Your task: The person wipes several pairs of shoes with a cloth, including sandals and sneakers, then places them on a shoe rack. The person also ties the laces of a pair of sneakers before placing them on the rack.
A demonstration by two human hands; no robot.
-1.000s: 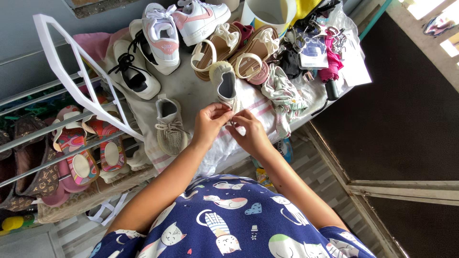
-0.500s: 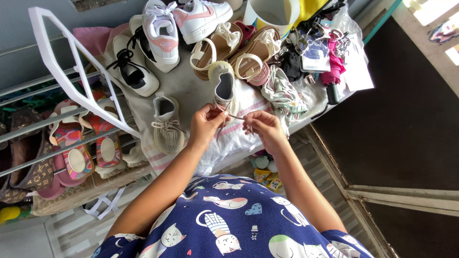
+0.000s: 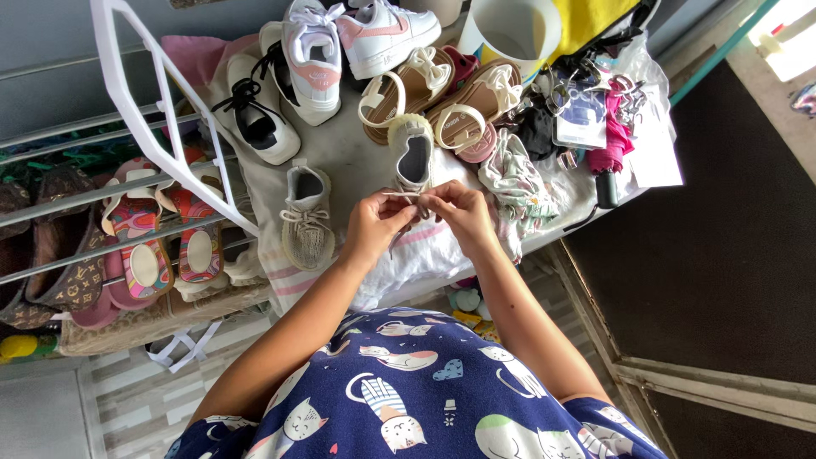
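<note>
Navy fabric printed with cats fills the foreground: the wearer's garment [image 3: 399,399], from which both forearms reach forward. Left hand [image 3: 374,228] and right hand [image 3: 463,217] meet over a white cloth [image 3: 408,246] draped on the table edge [image 3: 586,208]; each is closed in a fingertip pinch on the pale lace [image 3: 406,195] of a small knit sneaker [image 3: 414,157], which lies just beyond the knuckles, opening up. The lace runs taut and short between the two pinches. Judged from its look, the lace is thin, limp and light, easily slipping from a loose grip, so it is best taken near its ends between thumb and forefinger; the shoe itself appears soft-sided and light. To the left lies its grey-beige mate [image 3: 304,217], laces tied. Farther back: tan bow sandals [image 3: 433,98], black-and-white shoes [image 3: 259,115], white-and-pink trainers [image 3: 340,47], a pale bucket [image 3: 510,34]. At far left, a white shoe rack [image 3: 161,127] holds patterned sandals [image 3: 149,251].
</note>
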